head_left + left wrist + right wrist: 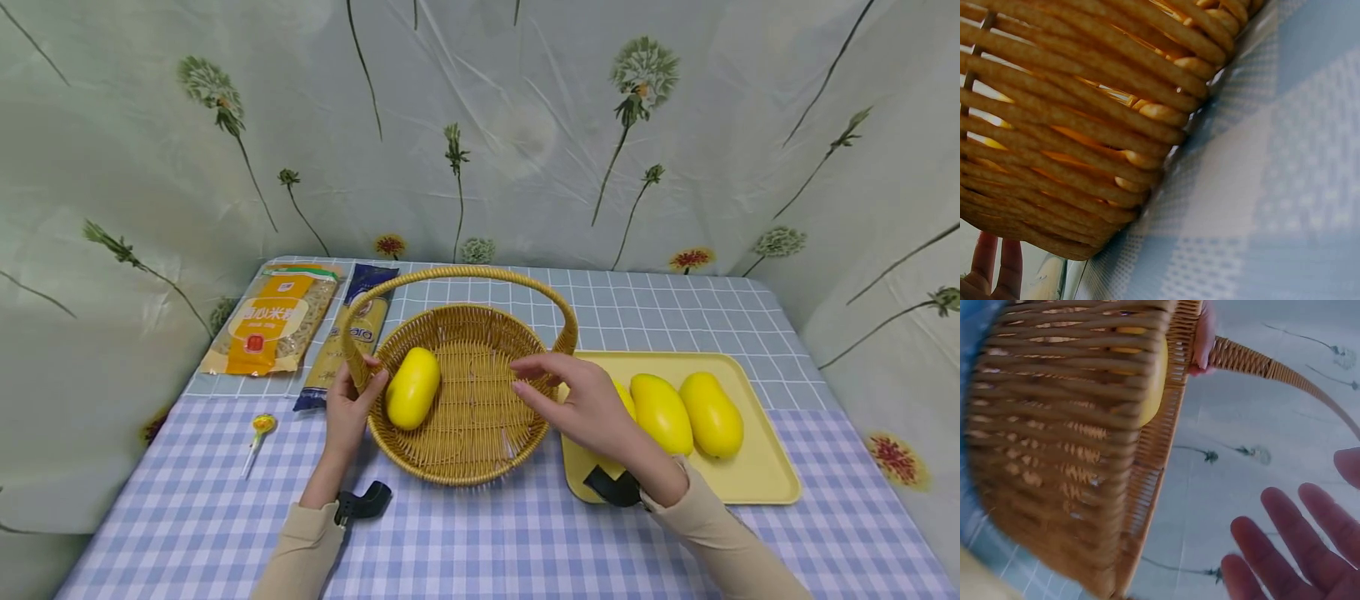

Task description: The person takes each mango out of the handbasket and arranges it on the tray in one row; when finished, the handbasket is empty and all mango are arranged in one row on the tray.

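A round wicker basket (480, 479) with a tall arched handle (465, 272) stands mid-table. Inside it, against the left wall, lies one yellow mango (413, 389), which also shows over the rim in the right wrist view (1156, 384). My left hand (349, 412) grips the basket at its left rim, thumb inside by the foot of the handle. Over the right rim, my right hand (581, 400) is held with fingers extended and nothing in them. Beneath and beside that hand, mangoes (662, 414) lie on a yellow tray (765, 479), one mostly hidden by it.
Behind the basket's left side lie a blue-and-gold pasta packet (326, 371) and an orange-labelled food bag (262, 321). A lollipop (259, 433) is on the checked cloth at the left. A floral curtain (525, 150) hangs around the table's back and sides.
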A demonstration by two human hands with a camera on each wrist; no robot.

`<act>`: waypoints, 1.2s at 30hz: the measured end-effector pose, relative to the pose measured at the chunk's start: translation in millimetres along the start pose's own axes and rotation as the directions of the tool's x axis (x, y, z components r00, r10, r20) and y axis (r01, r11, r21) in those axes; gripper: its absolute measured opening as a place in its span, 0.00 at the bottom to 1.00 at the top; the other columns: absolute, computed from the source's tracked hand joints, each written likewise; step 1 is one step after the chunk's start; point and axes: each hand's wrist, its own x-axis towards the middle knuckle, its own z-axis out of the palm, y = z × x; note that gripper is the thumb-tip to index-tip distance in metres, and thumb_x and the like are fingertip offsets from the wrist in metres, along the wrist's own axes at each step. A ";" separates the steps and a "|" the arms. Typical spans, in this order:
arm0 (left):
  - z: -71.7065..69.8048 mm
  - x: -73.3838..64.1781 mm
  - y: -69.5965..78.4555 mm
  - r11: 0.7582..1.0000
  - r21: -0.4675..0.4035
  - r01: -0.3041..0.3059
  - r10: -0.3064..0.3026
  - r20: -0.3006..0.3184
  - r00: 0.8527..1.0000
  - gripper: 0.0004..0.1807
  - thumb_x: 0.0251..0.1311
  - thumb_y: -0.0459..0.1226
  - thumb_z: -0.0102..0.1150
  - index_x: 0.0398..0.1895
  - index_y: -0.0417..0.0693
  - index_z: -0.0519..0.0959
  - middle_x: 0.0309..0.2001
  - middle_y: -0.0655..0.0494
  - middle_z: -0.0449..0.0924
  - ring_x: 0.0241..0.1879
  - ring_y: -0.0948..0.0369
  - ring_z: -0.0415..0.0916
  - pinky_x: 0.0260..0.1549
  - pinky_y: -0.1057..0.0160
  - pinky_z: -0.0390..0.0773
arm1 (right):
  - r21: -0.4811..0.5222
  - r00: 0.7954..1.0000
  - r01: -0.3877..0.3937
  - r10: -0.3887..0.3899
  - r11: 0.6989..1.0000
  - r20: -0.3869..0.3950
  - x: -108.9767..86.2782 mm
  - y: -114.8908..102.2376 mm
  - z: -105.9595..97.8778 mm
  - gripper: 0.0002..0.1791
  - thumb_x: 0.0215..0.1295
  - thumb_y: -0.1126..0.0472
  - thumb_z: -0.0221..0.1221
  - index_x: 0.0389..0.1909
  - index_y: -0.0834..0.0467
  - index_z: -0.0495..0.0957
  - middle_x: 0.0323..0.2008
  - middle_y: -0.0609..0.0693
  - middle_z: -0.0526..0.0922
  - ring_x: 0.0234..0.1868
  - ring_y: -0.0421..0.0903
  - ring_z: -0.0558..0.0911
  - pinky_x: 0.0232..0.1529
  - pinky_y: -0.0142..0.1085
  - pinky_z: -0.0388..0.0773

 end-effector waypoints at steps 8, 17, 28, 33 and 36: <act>-0.8 0.2 0.3 1.000 0.009 0.008 -0.008 0.001 1.000 0.12 0.62 0.24 0.55 0.47 0.28 0.70 0.39 0.59 0.73 0.39 0.61 0.70 0.39 0.68 0.70 | -0.061 0.982 -0.067 0.077 0.996 0.175 30.0 -12.0 13.7 0.18 0.65 0.47 0.58 0.52 0.51 0.79 0.48 0.41 0.81 0.46 0.38 0.78 0.42 0.40 0.76; -0.4 -0.4 3.3 0.999 0.013 0.043 -0.043 -0.002 0.999 0.12 0.62 0.25 0.55 0.48 0.29 0.70 0.40 0.58 0.73 0.40 0.60 0.69 0.40 0.67 0.69 | -0.168 0.933 -0.077 0.130 0.983 0.334 64.6 -19.1 37.4 0.22 0.66 0.43 0.55 0.56 0.51 0.77 0.50 0.45 0.81 0.50 0.44 0.78 0.48 0.39 0.72; -2.8 2.0 -11.4 1.000 0.007 0.006 -0.006 -0.005 1.000 0.12 0.61 0.24 0.56 0.47 0.28 0.69 0.39 0.59 0.74 0.40 0.62 0.71 0.39 0.68 0.70 | -0.210 0.818 -0.217 0.295 0.953 0.495 99.6 3.9 74.4 0.27 0.64 0.44 0.57 0.59 0.54 0.74 0.50 0.52 0.80 0.43 0.47 0.79 0.46 0.41 0.73; -6.8 4.5 -23.6 1.000 -0.008 0.026 -0.026 -0.003 1.000 0.13 0.62 0.28 0.57 0.48 0.33 0.71 0.41 0.57 0.74 0.42 0.59 0.70 0.42 0.67 0.70 | -0.198 0.793 -0.233 0.304 0.952 0.528 104.1 6.6 87.5 0.30 0.65 0.45 0.58 0.62 0.57 0.70 0.50 0.53 0.79 0.45 0.47 0.79 0.48 0.40 0.72; -7.5 4.6 -25.0 1.000 -0.011 0.012 -0.012 0.000 1.000 0.13 0.63 0.30 0.58 0.48 0.33 0.71 0.41 0.55 0.74 0.43 0.58 0.70 0.42 0.67 0.70 | -0.201 0.782 -0.255 0.324 0.946 0.531 105.2 7.6 95.1 0.32 0.64 0.44 0.58 0.63 0.57 0.68 0.52 0.54 0.78 0.47 0.47 0.78 0.49 0.39 0.72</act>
